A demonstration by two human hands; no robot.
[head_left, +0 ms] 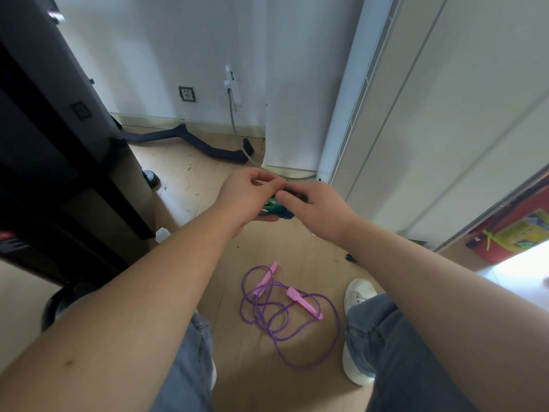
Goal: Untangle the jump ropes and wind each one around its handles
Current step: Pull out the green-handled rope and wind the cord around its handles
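Coiled green plastic jump rope (273,208) in mid-wind
The left hand (249,193) and right hand (316,208) clasp it, likely to tighten the loops; the loose purple pink-handled jump rope (285,310) lies at six o'clock.

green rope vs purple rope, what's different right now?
The green rope is held up by the left hand and right hand; the purple rope lies on the floor. The green rope is bunched compactly; the purple rope sprawls in loose loops, pink handles showing. Both are jump ropes.
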